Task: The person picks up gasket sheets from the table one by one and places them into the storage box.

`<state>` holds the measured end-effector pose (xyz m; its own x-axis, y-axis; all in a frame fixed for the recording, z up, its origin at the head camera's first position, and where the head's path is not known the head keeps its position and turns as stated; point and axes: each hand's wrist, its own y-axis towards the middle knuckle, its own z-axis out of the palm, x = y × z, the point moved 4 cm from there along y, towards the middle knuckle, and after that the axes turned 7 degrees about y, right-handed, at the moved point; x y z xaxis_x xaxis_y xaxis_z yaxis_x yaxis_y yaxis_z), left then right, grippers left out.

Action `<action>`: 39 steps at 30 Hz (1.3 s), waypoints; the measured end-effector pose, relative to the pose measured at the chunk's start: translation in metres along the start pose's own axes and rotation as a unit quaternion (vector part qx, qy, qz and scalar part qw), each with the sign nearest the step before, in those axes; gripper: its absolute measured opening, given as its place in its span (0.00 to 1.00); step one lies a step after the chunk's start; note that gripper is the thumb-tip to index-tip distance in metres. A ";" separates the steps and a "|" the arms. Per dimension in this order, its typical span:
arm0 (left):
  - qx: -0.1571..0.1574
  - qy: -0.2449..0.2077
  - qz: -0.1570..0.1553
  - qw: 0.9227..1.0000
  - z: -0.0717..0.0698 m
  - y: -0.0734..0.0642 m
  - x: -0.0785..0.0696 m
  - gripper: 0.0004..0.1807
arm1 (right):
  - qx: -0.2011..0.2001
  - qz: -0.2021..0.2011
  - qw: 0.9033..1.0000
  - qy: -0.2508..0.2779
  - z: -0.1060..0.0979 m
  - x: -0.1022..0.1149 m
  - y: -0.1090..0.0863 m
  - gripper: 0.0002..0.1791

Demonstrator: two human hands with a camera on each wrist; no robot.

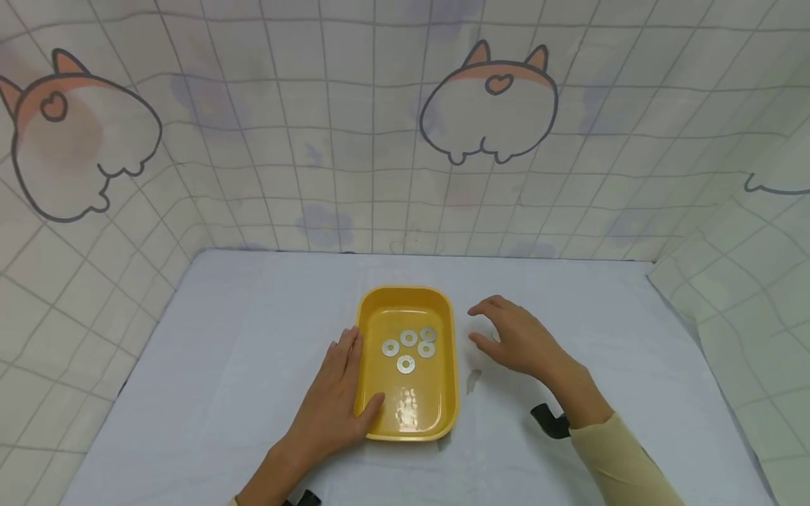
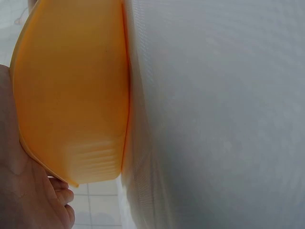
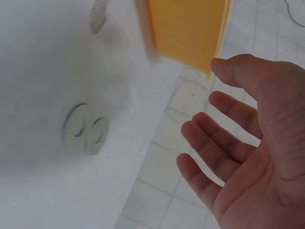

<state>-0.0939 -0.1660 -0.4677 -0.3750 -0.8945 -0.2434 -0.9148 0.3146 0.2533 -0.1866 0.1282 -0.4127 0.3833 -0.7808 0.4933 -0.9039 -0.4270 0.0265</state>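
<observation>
A yellow plastic tray lies on the white-covered table, with several flat metal washers spread over its floor. My left hand rests along the tray's left rim, its fingers straight and thumb over the edge. In the left wrist view the palm lies against the rim, above the tray's outer wall. To the right of the tray, my right hand hovers with loosely bent fingers and nothing between them. Beneath it, two pale discs like the washers lie side by side, mostly hidden from the head view.
A grey patch marks the cloth between the tray and my right hand. Behind and at both sides of the table hangs a white checked curtain with cartoon animal prints. Black straps are at both wrists.
</observation>
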 end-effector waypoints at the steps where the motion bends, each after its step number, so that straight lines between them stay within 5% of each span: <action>1: 0.000 0.000 -0.001 1.000 0.000 0.000 0.000 0.54 | 0.001 0.003 1.000 0.002 0.001 -0.002 -0.002 0.22; 23: 0.003 0.001 -0.009 1.000 0.001 0.000 0.001 0.54 | -0.012 0.038 0.999 0.013 0.015 -0.044 -0.033 0.18; 39: -0.011 0.001 -0.002 1.000 0.002 -0.001 -0.001 0.54 | -0.030 0.024 0.999 -0.006 0.024 -0.055 -0.039 0.13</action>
<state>-0.0933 -0.1649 -0.4697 -0.3708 -0.8964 -0.2431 -0.9129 0.3037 0.2726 -0.1675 0.1772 -0.4623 0.3416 -0.8056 0.4841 -0.9307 -0.3617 0.0548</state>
